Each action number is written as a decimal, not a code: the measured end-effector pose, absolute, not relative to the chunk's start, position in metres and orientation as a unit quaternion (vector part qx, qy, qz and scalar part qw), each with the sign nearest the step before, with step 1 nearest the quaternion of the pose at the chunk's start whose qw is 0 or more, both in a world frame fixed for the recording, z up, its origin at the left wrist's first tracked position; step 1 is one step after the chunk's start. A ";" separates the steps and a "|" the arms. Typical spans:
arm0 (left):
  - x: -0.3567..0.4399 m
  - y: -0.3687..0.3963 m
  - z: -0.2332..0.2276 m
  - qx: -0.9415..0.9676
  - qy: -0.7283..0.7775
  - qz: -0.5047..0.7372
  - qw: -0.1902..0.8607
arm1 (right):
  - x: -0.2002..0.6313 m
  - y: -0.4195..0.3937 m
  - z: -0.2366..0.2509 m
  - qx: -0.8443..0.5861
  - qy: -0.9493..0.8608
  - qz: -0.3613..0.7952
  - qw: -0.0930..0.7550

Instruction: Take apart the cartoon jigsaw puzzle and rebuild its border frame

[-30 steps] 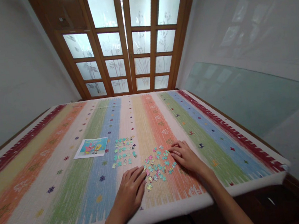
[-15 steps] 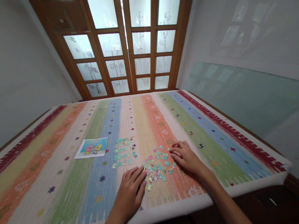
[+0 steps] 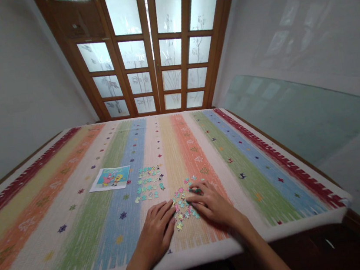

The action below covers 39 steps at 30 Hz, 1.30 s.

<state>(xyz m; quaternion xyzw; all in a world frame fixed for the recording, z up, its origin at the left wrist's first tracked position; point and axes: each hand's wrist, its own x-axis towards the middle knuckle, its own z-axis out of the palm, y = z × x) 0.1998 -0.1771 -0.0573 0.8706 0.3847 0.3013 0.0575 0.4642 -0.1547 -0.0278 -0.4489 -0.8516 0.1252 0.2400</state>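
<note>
Striped cloth [image 3: 83, 234] forms the ground. Loose puzzle pieces [image 3: 181, 204] lie between the left grip [image 3: 159, 225], slack and outstretched with no hold visible, and the right grip [image 3: 212, 203], part-curled over their right side; whether its fingertips pinch one cannot be told. Rows of pieces [image 3: 149, 180] lie ahead of the left grip, a picture card [image 3: 110, 178] farther ahead and leftward. Likely faults: dragging the right palm could scatter covered pieces; sliding the left grip forward could disorder the rows.

Soft backlight through door panes [image 3: 170, 51]
</note>
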 end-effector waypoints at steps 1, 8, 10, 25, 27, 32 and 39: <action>0.200 -0.177 -0.057 0.871 0.385 0.300 0.056 | 0.463 -0.156 -0.028 -0.447 -0.853 0.128 0.236; 0.199 -0.177 -0.059 0.871 0.387 0.299 0.052 | 0.465 -0.156 -0.032 -0.447 -0.852 0.128 0.241; 0.199 -0.177 -0.060 0.871 0.386 0.300 0.052 | 0.467 -0.156 -0.034 -0.451 -0.849 0.127 0.247; 0.199 -0.175 -0.061 0.877 0.374 0.300 0.032 | 0.479 -0.163 -0.041 -0.467 -0.832 0.121 0.274; 0.198 -0.175 -0.062 0.879 0.372 0.298 0.029 | 0.477 -0.166 -0.041 -0.467 -0.830 0.123 0.279; 0.198 -0.175 -0.062 0.880 0.372 0.295 0.028 | 0.474 -0.171 -0.040 -0.449 -0.831 0.133 0.300; 0.198 -0.176 -0.059 0.879 0.366 0.304 0.029 | 0.466 -0.176 -0.040 -0.444 -0.834 0.151 0.290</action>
